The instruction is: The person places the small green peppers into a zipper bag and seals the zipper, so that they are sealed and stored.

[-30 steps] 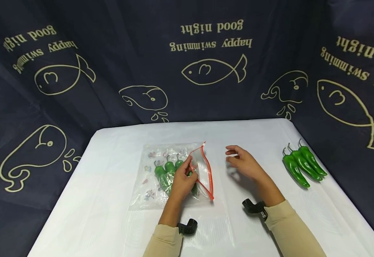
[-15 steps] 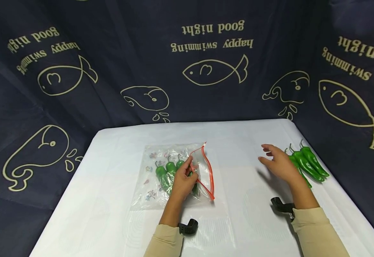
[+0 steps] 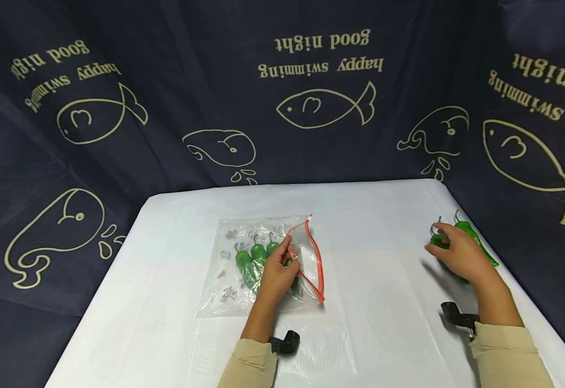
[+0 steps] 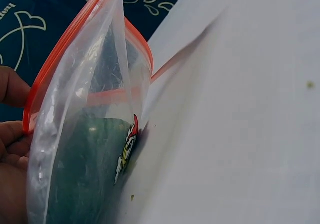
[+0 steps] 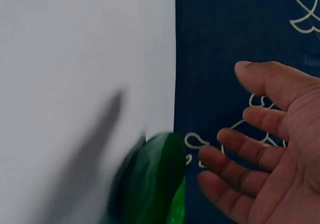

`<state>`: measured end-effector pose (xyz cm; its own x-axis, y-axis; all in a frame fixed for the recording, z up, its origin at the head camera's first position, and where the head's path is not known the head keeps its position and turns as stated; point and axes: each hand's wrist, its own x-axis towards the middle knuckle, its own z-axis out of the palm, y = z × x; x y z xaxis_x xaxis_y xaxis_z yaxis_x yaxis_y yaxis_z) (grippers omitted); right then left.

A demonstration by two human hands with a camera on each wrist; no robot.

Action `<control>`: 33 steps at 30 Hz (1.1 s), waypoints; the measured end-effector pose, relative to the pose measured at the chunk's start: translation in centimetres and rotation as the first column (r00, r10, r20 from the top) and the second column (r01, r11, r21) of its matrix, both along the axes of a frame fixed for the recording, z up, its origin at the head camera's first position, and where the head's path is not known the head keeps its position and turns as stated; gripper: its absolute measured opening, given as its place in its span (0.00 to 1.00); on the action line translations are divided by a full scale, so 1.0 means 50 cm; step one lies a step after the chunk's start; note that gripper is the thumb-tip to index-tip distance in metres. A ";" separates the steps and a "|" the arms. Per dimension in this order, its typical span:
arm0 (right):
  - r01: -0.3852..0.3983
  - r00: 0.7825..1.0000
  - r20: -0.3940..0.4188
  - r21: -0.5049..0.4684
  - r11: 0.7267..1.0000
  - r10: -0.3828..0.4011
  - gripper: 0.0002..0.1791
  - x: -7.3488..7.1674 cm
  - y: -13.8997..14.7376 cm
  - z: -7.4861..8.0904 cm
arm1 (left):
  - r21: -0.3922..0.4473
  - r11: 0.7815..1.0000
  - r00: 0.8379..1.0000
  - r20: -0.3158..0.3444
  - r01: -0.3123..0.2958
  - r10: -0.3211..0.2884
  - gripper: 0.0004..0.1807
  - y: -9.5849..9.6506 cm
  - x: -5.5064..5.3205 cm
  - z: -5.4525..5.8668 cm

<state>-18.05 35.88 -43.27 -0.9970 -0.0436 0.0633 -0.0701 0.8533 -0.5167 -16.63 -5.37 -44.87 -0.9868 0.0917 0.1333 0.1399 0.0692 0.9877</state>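
Note:
A clear zip bag (image 3: 213,291) with a red zip edge and small printed figures lies on the table, several green peppers (image 3: 246,268) inside. My left hand (image 3: 276,274) pinches the bag's red-edged upper side between thumb and finger, and the mouth gapes toward the right. In the left wrist view the bag's red zip (image 4: 65,49) stands lifted off the table. My right hand (image 3: 461,253) is over the loose green peppers (image 3: 476,241) at the table's right, covering much of them. Its fingers are spread and bent a little, apart from the pepper (image 5: 150,179) in the right wrist view.
The white table (image 3: 384,215) has its right edge close beside the loose peppers. A dark blue curtain (image 3: 321,151) with fish drawings and upside-down lettering hangs behind and at both sides. Each wrist wears a black camera (image 3: 286,343).
My right hand has moved right, from near the bag's mouth to over the loose peppers. My left hand keeps its pinch on the bag, which stays in place.

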 end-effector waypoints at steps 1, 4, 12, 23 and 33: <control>0.004 1.000 -0.003 0.012 1.000 -0.004 0.38 0.001 0.007 0.000 | 0.000 1.000 1.000 -0.002 0.000 0.000 0.37 0.001 0.000 0.000; 0.011 1.000 -0.009 0.043 0.999 -0.011 0.39 0.004 0.019 -0.002 | 0.004 1.000 1.000 -0.001 -0.003 0.003 0.38 0.002 0.000 0.000; 0.018 1.000 -0.011 0.090 0.996 -0.017 0.40 0.002 0.032 -0.025 | -0.002 1.000 1.000 0.002 0.000 0.000 0.38 0.000 0.000 0.003; 0.076 0.995 -0.070 0.138 0.988 -0.066 0.37 -0.006 0.032 -0.055 | 0.001 1.000 1.000 0.017 -0.005 0.005 0.38 0.003 -0.022 -0.039; 0.096 0.991 -0.108 0.194 0.976 -0.076 0.33 -0.010 0.030 -0.065 | 0.009 1.000 1.000 0.008 -0.016 0.016 0.39 0.000 -0.039 -0.081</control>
<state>-18.56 37.37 -46.51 -0.9868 0.0202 0.1606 -0.0345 0.9431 -0.3306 -18.60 -5.36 -48.92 -0.9892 0.0750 0.1263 0.1311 0.0625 0.9894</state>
